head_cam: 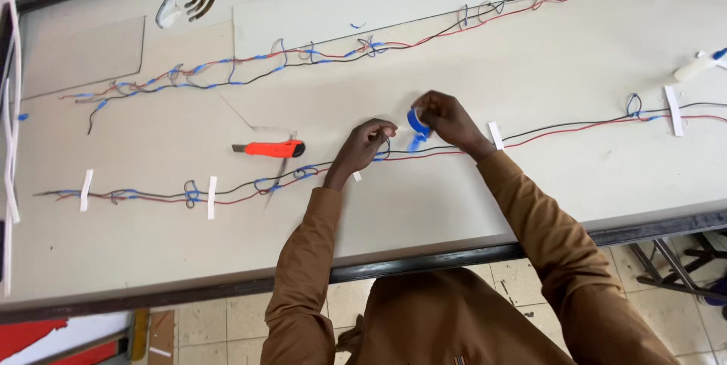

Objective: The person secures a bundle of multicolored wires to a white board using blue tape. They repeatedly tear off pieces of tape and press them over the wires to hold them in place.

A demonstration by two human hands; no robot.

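Here the left hand point(369, 140) pinches the near wire run point(227, 194) where its black and red strands cross the middle of the pale worktop point(424, 206), fingers closed narrow on the wires. The right hand point(447, 117) sits just beside it, gripping a small roll of blue tape point(416, 124), with a short blue tail hanging down to the wires between the two hands.

Around them, an orange utility knife point(271, 148) lies to the left of the left hand, close above the near run and apart from the fingers. A second wire run point(318, 56), also black and red with blue wraps along it, stretches across the far side of the worktop, well apart from both hands. A white tube-like thing with a blue tip point(697, 67) lies at the far right edge. Nothing lies between the hands and the wires they work on.

Counted: two wire runs, one knife, one tape roll. Four white paper tabs point(211, 197) cross the near run, two at its left end, one just right of the right wrist, one near the right edge. A smaller white scrap sits under the left wrist. Blue wraps on the far run are too many and too small to count surely.
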